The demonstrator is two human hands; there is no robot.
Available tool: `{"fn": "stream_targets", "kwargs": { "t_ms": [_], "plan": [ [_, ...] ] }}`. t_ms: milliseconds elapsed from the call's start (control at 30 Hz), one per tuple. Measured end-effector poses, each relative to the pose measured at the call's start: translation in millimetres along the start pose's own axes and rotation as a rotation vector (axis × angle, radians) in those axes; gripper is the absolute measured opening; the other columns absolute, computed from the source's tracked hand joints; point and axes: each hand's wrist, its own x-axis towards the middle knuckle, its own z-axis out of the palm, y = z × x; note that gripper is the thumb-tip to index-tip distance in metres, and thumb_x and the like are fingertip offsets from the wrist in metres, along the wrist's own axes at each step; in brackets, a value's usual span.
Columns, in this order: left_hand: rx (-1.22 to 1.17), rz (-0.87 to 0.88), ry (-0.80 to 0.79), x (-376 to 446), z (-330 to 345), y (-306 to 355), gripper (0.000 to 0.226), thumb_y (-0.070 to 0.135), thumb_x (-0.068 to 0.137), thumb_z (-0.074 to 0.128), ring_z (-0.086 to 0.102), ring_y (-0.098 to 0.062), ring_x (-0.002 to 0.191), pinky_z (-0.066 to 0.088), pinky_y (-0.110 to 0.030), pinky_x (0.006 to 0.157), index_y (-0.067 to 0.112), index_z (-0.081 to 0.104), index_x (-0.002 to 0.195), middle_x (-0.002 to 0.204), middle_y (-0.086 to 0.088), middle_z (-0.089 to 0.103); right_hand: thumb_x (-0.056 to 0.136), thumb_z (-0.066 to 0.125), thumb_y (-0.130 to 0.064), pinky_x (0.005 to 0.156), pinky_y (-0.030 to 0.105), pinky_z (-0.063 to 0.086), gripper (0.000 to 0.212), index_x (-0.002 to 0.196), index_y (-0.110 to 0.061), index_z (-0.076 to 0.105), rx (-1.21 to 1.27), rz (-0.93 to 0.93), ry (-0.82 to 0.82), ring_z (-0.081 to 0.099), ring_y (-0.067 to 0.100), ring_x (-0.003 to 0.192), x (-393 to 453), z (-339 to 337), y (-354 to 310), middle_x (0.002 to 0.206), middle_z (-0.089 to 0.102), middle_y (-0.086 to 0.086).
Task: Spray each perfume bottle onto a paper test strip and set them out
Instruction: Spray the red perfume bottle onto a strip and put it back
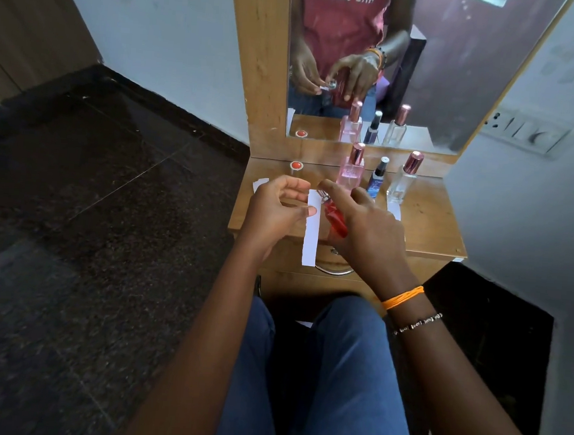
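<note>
Left hand (276, 206) pinches strip (311, 233); right hand (367, 230) grips red bottle (335, 219)

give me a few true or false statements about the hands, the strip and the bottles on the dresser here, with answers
1. The right hand grips the red perfume bottle. True.
2. The left hand is empty. False: it pinches the white paper strip near its top end.
3. Three capped bottles stand at the back of the dresser top: the pink bottle, the blue bottle and the clear bottle. True.
4. The red bottle has its cap on. False: its sprayer is bare, with the index finger over it, and the red cap sits on the dresser to the left.
5. The strip lies flat on the dresser. False: it hangs down from the left hand, past the front edge.
</note>
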Motion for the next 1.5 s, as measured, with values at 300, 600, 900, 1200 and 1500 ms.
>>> {"fn": "stream_targets", "kwargs": {
  "t_ms": [300,600,900,1200,1500],
  "plan": [
    [-0.006,-0.014,-0.011,1,-4,1,0.039,0.009,0.076,0.074,0.061,-0.003,0.093,0.037,-0.004,0.061,0.018,0.061,0.111,0.102,0.003,0.069,0.083,0.067,-0.027,0.062,0.039,0.052,0.057,0.135,-0.030,0.042,0.077,0.019,0.008,0.063,0.033,0.087,2,6,-2,0.111,0.060,0.009],
    [-0.029,-0.051,-0.016,5,2,-5,0.032,0.005,0.077,0.072,0.059,-0.002,0.084,0.041,0.002,0.056,0.012,0.062,0.106,0.091,0.006,0.064,0.078,0.069,-0.020,0.066,0.039,0.053,0.066,0.135,-0.033,0.040,0.251,0.167,0.061,0.062,0.033,0.090,-6,5,5,0.116,0.059,0.005],
    [0.208,-0.023,0.141,46,42,-14,0.020,0.009,0.077,0.074,0.057,-0.014,0.077,0.042,-0.017,0.060,0.008,0.059,0.091,0.083,-0.002,0.060,0.074,0.073,-0.016,0.066,0.031,0.045,0.069,0.134,-0.034,0.042,0.429,0.292,0.058,0.061,0.025,0.089,-34,12,18,0.112,0.062,0.003],
    [0.693,0.099,0.118,35,45,-28,0.033,0.027,0.080,0.071,0.041,-0.024,0.116,0.036,-0.034,0.089,0.028,0.064,0.112,0.126,0.000,0.050,0.073,0.076,-0.018,0.071,0.027,0.044,0.073,0.134,-0.033,0.039,0.547,0.307,0.049,0.060,0.020,0.095,-40,22,15,0.116,0.062,0.002],
    [0.766,0.118,0.064,30,43,-39,0.043,0.040,0.083,0.064,0.032,-0.023,0.115,0.024,-0.033,0.090,0.036,0.056,0.125,0.126,0.001,0.041,0.075,0.076,-0.018,0.076,0.028,0.046,0.073,0.135,-0.035,0.037,0.562,0.309,0.033,0.057,0.019,0.100,-40,25,11,0.120,0.059,0.001]
  ]
}}
